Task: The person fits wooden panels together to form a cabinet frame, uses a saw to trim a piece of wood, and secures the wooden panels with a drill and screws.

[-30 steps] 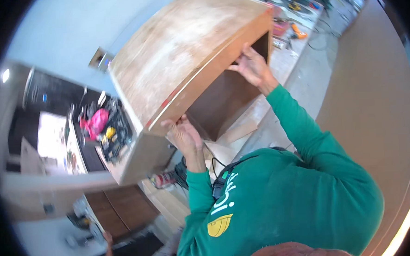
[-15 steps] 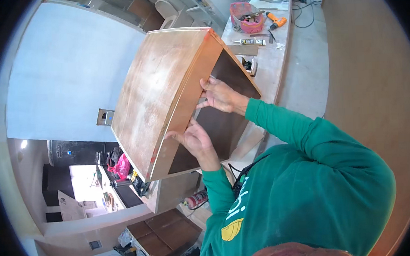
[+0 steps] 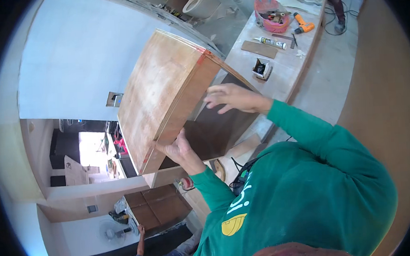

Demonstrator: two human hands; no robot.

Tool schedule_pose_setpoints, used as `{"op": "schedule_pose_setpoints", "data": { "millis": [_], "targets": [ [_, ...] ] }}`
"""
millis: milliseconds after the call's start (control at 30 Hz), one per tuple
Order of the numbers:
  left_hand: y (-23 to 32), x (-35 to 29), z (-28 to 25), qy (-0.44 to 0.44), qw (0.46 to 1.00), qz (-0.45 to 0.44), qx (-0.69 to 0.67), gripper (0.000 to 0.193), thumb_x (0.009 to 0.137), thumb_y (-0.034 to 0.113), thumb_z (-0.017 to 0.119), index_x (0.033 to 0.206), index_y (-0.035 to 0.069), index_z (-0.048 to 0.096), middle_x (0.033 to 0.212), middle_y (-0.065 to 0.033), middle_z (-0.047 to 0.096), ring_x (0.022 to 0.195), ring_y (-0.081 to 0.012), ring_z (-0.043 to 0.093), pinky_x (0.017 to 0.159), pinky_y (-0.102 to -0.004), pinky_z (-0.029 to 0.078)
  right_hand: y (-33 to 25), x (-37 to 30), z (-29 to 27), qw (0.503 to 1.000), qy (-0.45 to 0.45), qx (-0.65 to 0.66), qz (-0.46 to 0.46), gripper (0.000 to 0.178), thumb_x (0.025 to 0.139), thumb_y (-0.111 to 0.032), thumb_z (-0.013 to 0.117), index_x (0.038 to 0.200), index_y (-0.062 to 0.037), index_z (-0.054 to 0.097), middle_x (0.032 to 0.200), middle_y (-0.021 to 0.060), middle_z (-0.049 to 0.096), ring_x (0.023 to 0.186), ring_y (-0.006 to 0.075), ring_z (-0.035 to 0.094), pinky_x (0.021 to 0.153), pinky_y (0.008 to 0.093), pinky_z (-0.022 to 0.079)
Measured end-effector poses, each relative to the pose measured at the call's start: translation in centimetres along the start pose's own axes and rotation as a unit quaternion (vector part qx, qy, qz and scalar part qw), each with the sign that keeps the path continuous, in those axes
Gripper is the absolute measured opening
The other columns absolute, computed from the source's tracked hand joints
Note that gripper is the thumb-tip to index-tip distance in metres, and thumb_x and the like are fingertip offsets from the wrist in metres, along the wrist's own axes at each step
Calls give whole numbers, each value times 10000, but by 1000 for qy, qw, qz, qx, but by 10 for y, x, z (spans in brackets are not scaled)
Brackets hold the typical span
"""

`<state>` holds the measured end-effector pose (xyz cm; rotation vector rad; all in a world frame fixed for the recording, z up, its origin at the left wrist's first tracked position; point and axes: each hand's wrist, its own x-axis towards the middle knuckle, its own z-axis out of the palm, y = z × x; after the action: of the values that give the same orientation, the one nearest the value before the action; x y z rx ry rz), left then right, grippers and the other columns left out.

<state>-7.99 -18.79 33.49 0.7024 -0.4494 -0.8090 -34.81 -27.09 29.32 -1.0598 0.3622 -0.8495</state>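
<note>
A large plywood box (image 3: 167,79), pale brown with an open, dark-lined side facing me, is tilted up in front of me. My left hand (image 3: 179,148) is closed on the rim of its open side near the lower corner, thumb against the outer edge. My right hand (image 3: 236,97) is in front of the opening, fingers apart and slightly blurred, next to the upper part of the rim. Whether its fingertips touch the wood is hard to make out. What supports the box from below is hidden.
On the long bench (image 3: 299,60) lie a pink basket (image 3: 272,15) of tools, an orange drill (image 3: 303,24), a sealant tube (image 3: 272,43), a wood strip (image 3: 259,49) and a small open carton (image 3: 261,69). Another person's arm (image 3: 140,242) touches a brown cabinet (image 3: 158,206). Someone's leg (image 3: 336,5) shows beyond the bench.
My right hand has come off the box's rim and opened. My left hand has shifted along the rim toward the lower corner. The view has swung, showing more of the bench and both other people.
</note>
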Motion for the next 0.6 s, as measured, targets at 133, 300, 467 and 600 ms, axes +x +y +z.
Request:
{"op": "schedule_pose_setpoints", "data": {
  "millis": [133, 300, 467, 600],
  "targets": [
    [-4, -4, 29, 67, 997, 8, 33, 1039, 833, 713, 720, 1612, 193, 269, 1635, -135, 302, 1495, -349, 276, 1175, -691, 229, -8, -22, -86, 979, 170, -107, -30, 486, 1075, -415, 545, 1340, -14, 614, 1102, 93, 716, 939, 169, 722, 824, 303, 592],
    [-6, -11, 34, 71, 995, 36, 62, 1060, 816, 764, 695, 1611, 214, 259, 1630, -125, 296, 1492, -351, 268, 1167, -703, 223, -41, -18, -123, 905, 346, -182, -169, 490, 1052, -400, 590, 1324, 7, 601, 1113, 117, 714, 1044, 179, 689, 898, 329, 551],
    [-14, -26, 62, 45, 986, 68, 147, 1091, 809, 778, 686, 1621, 216, 224, 1638, -133, 275, 1501, -354, 254, 1164, -709, 227, -12, 3, -73, 818, 308, -400, -277, 653, 997, -306, 640, 1493, 43, 399, 1479, 257, 493, 1372, 367, 511, 1136, 428, 407],
    [-10, -21, 53, 87, 982, 67, 153, 1084, 829, 778, 661, 1631, 214, 197, 1657, -135, 237, 1513, -356, 232, 1168, -715, 205, -23, -7, -47, 854, 184, -444, -201, 731, 949, -203, 664, 1544, 52, 324, 1534, 271, 434, 1440, 396, 432, 1196, 422, 347]
  ]
}}
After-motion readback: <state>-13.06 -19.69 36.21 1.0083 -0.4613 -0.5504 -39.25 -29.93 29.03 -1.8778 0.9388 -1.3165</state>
